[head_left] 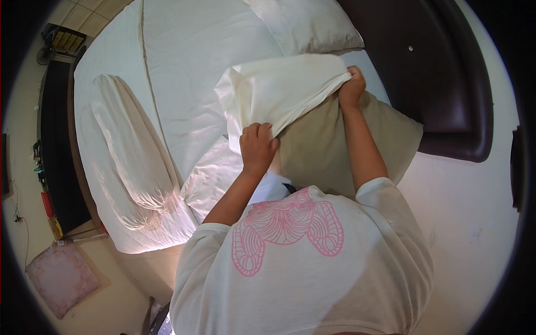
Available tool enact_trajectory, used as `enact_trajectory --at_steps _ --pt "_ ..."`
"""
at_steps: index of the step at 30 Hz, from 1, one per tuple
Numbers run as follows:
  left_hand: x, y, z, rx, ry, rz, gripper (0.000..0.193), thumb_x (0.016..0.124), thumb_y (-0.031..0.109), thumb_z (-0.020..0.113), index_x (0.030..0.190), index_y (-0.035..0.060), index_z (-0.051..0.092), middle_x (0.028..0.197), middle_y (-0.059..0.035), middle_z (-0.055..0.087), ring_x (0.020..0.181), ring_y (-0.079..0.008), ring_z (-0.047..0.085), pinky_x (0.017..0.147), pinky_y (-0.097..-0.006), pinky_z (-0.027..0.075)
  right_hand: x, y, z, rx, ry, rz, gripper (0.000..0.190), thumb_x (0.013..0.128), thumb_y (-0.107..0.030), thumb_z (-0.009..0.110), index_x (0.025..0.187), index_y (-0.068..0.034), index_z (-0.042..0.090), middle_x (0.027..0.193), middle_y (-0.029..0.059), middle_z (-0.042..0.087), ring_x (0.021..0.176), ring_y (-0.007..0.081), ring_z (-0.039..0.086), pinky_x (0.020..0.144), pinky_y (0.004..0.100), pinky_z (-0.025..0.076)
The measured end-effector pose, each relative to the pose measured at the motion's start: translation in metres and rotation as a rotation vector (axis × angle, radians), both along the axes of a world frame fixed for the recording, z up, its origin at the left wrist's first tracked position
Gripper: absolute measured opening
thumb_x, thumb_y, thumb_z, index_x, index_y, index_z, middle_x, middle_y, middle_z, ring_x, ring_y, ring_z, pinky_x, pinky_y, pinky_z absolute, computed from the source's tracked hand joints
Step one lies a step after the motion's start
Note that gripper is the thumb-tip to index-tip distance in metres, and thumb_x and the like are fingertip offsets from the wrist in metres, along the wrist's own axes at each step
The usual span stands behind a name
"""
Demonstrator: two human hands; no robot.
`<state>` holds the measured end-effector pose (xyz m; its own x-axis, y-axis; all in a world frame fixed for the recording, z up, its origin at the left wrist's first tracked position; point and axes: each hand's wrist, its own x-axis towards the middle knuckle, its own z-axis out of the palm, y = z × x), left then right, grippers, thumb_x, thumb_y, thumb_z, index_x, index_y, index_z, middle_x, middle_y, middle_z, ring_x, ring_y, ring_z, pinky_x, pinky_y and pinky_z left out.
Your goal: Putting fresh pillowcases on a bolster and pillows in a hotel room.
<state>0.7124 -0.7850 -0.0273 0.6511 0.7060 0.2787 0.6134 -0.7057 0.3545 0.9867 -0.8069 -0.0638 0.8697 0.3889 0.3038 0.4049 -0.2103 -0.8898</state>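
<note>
My left hand (257, 148) grips the near edge of a white cloth, which looks like a pillowcase (289, 86). The same edge is pinched at its right end by my right hand (352, 88), so it is stretched between the two. The far side of the cloth billows up above the bed. Below and nearer to me lies an olive-beige pillow (322, 142), its right corner reaching toward the headboard. The cloth covers its far part, and I cannot tell whether any of the pillow is inside.
Another white pillow (312, 25) rests on the bed (188, 50) against the dark padded headboard (435, 75). Two pale bolsters (130, 142) with gathered ends lie at the left. A pink cushion (63, 276) and a standing fan (45, 54) are farther left.
</note>
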Motion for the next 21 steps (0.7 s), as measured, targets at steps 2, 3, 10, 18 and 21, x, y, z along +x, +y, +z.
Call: enact_trajectory --at_steps 2,3,10,18,21 --pt "0.002 0.009 -0.012 -0.007 -0.019 0.044 0.035 0.064 0.013 0.063 0.098 0.0085 0.053 0.092 -0.0096 0.049 0.087 -0.0288 0.048 0.073 -0.041 0.041 0.02 0.004 0.0 0.177 0.096 -0.086 0.003 0.07 -0.001 0.051 0.072 0.0 0.054 0.065 0.014 0.056 0.059 0.0309 0.05 0.06 0.0328 0.043" --pt "0.005 0.014 -0.018 -0.013 -0.036 0.082 0.031 0.066 0.013 0.062 0.096 0.0082 0.054 0.091 -0.0103 0.049 0.087 -0.0294 0.048 0.072 -0.0415 0.041 0.027 0.003 -0.005 0.173 0.089 -0.095 0.003 0.07 -0.001 0.051 0.072 0.0 0.054 0.065 0.014 0.056 0.059 0.0309 0.05 0.06 0.0328 0.043" --pt "-0.017 0.027 -0.037 -0.193 -0.119 0.211 0.019 0.078 0.009 0.054 0.095 0.0002 0.055 0.087 -0.0171 0.053 0.086 -0.0351 0.048 0.076 -0.0427 0.038 -0.045 -0.019 0.019 -0.349 -0.461 0.364 0.064 0.068 -0.026 0.067 0.125 -0.013 0.041 0.129 0.0173 0.035 0.117 0.0345 0.034 0.095 0.0496 0.027" --pt "0.008 -0.033 -0.029 -0.249 -0.141 -0.157 0.013 0.074 0.009 0.057 0.07 0.0031 0.046 0.068 -0.0155 0.048 0.069 -0.0352 0.047 0.059 -0.0446 0.035 -0.084 -0.019 -0.004 -0.549 -0.562 0.488 0.069 0.075 -0.023 0.06 0.136 -0.021 0.026 0.139 0.0154 0.018 0.123 0.0383 0.022 0.095 0.0623 0.017" --pt "0.023 -0.058 -0.008 -0.359 -0.193 -0.226 0.018 0.076 0.011 0.057 0.066 0.0027 0.044 0.066 -0.016 0.047 0.066 -0.0361 0.046 0.058 -0.0455 0.035 -0.083 -0.013 -0.013 -0.623 -0.662 0.424 0.056 0.08 -0.019 0.05 0.133 -0.022 0.032 0.14 0.012 0.018 0.122 0.0365 0.025 0.097 0.0603 0.015"
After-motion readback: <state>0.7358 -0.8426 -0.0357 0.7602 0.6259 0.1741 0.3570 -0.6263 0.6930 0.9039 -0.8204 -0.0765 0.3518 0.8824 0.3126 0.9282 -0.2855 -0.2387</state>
